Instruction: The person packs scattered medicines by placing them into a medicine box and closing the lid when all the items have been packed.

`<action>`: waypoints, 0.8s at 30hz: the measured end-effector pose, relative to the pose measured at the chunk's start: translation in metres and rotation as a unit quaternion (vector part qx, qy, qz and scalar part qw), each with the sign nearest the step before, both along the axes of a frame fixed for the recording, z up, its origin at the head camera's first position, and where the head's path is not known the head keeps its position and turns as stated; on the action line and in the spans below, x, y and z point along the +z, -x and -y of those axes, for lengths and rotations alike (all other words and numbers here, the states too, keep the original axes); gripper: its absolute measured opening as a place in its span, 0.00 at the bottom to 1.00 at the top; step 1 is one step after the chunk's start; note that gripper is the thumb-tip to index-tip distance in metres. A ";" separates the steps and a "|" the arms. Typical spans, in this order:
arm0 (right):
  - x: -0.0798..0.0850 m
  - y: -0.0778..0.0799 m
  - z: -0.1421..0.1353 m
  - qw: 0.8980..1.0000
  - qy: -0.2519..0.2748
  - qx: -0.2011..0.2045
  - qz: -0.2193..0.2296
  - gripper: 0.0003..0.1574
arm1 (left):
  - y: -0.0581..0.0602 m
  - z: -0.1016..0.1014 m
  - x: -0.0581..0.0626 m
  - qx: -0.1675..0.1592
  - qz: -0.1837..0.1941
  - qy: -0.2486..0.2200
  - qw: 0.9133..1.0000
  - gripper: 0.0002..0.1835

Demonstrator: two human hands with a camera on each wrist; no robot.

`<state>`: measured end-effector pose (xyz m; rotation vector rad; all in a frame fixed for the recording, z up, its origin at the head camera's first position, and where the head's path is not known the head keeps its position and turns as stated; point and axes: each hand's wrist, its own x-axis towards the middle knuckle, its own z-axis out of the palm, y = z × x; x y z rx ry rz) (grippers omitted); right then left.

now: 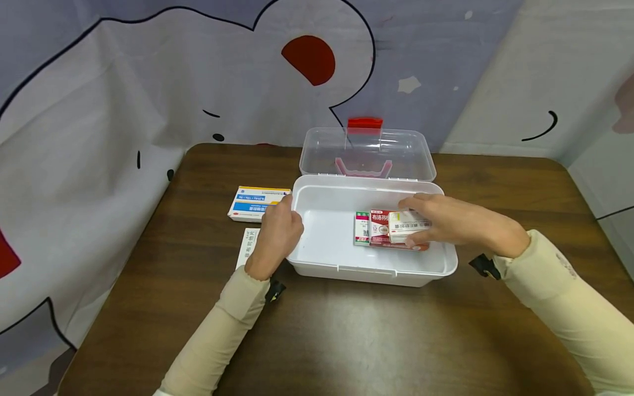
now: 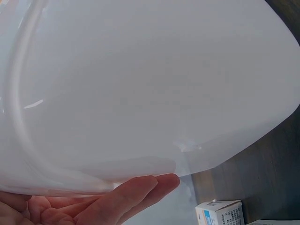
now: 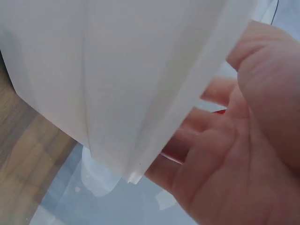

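The step in hand was judged to be the packing of medicine cartons into the white container (image 1: 317, 269), whose left rim was gripped by the curled fingers of the left hand (image 1: 278, 234). Inside it, toward the right, the small white carton (image 1: 402, 225) was held between the thumb and fingers of the right hand (image 1: 453, 220), above the red carton (image 1: 378, 223); how firmly it was pinched could not be told. For the next move, a gentle setting-down and a parting of those fingers seemed to be called for, without the cartons being knocked askew. The white carton's right end was covered by the hand. In the right wrist view the fingertips and carton were hidden by the container's wall; beside the left hand, the flat carton (image 1: 246, 242) was partly hidden.
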<state>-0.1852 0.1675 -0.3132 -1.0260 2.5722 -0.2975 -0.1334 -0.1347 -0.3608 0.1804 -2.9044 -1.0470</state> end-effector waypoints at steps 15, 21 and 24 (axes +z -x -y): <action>-0.004 -0.001 0.003 1.000 0.012 -0.008 0.008 0.39 | 0.000 0.000 0.000 0.003 -0.001 -0.001 1.000 0.21; -0.008 -0.002 0.006 1.000 -0.002 -0.012 0.016 0.41 | -0.001 0.000 0.001 0.002 -0.004 -0.002 1.000 0.20; -0.010 -0.002 0.007 1.000 -0.006 -0.011 0.017 0.39 | -0.001 0.000 0.001 0.003 0.000 -0.006 1.000 0.21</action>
